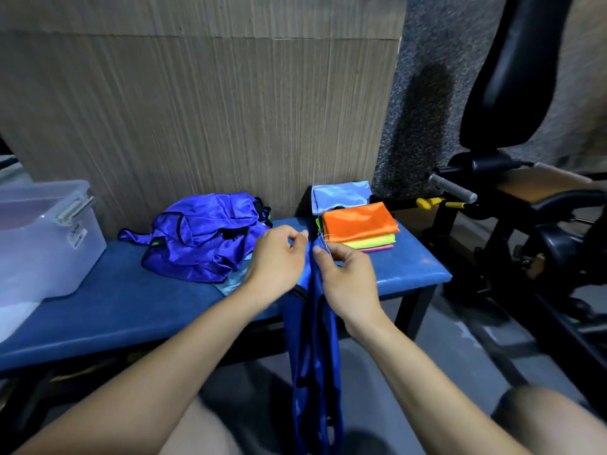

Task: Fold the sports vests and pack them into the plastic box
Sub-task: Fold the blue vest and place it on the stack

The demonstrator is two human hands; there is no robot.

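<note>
Hanging closest to the lens, a blue vest (315,372) with black trim drops straight down past the front edge of the bench (131,310), its top end pinched up at bench height. Left hand (279,257) has fingertips curled onto the fabric's upper left corner; right hand (348,277) pinches the top edge just beside it, thumb and forefinger closed on the cloth. Both hands sit close together, nearly touching, each clamped on that same vest.

Just beyond the right hand sits a folded stack (361,228): orange on top, yellow-green under it, a pink edge at the bottom. Behind the stack, a light blue folded piece (341,195) leans at the wall. Left of the hands, a heap of purple-blue vests (203,238) lies crumpled on the bench, with something pale blue poking out underneath, hard to tell what.

Far left on the bench stands the clear plastic box (42,244), lid latch visible at its rim. Off to the right, black gym equipment (512,93) with a grey handle and yellow clips.
</note>
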